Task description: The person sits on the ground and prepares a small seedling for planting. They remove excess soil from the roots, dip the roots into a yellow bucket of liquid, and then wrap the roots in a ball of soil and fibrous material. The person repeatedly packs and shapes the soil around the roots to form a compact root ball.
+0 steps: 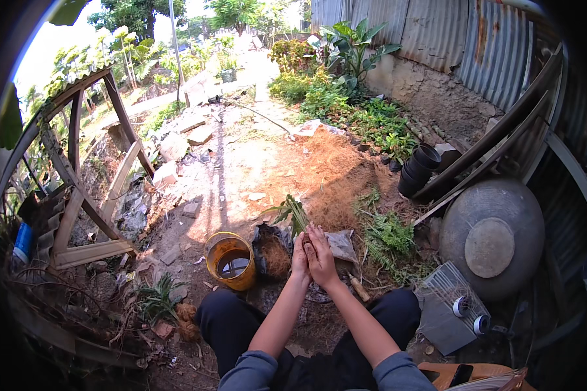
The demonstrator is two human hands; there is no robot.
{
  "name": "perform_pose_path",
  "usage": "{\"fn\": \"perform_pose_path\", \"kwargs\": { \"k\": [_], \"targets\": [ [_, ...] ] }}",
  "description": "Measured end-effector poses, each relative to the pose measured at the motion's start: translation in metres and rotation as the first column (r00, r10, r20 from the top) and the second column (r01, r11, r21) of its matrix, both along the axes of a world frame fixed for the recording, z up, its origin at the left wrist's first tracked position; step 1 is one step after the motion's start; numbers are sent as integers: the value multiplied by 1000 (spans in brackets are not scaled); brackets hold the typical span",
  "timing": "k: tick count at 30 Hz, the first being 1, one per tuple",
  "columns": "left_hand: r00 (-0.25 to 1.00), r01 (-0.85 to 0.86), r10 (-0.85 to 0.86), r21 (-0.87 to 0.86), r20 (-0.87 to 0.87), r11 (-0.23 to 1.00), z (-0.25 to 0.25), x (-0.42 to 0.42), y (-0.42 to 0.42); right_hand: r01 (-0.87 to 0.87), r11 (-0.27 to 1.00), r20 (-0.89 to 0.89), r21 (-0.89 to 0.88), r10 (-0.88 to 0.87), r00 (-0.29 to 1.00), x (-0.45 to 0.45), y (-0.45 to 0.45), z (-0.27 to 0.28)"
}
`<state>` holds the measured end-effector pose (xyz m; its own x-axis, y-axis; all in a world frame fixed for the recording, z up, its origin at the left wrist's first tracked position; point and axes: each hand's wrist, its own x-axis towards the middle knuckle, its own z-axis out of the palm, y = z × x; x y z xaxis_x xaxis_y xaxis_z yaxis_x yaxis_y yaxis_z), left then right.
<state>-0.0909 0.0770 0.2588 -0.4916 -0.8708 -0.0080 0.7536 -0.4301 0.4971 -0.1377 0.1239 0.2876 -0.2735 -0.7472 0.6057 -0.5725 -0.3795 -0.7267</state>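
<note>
My left hand (pixel 300 257) and my right hand (pixel 322 259) are pressed together around the base of a leafy plant (pixel 296 213). Its pale stems and green leaves stick out beyond my fingertips, tilted to the left. Some dark brown material shows between the palms; most of it is hidden. Left of my hands, a black plastic bag (pixel 260 244) stands open with brown coir fibre (pixel 276 258) inside. Beside the bag is a yellow bucket (pixel 213 268) holding dark water. Near my right wrist, a wooden handle (pixel 359 288) lies on the ground.
Cut fern fronds (pixel 390 239) and a large upturned grey basin (pixel 521 229) lie to the right. Two tape rolls (pixel 480 324) sit on a grey panel (pixel 442 327). A coir ball with a plant (pixel 188 320) lies left. Loose coir (pixel 335 171) and stacked black pots (pixel 416 171) are ahead.
</note>
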Motion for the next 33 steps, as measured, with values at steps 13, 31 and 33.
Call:
{"fn": "perform_pose_path", "kwargs": {
  "k": [13,31,33],
  "targets": [
    [988,146,-142,87,-58,985,-2,1,-13,33,998,-25,62,-32,999,-8,5,6],
    [998,66,-63,232,-21,970,-2,14,-51,199,973,981,116,-143,129,-51,-45,-59],
    [996,71,-58,220,-65,973,-10,15,-54,232,942,967,241,-254,27,-49,-46,-104]
  ]
}}
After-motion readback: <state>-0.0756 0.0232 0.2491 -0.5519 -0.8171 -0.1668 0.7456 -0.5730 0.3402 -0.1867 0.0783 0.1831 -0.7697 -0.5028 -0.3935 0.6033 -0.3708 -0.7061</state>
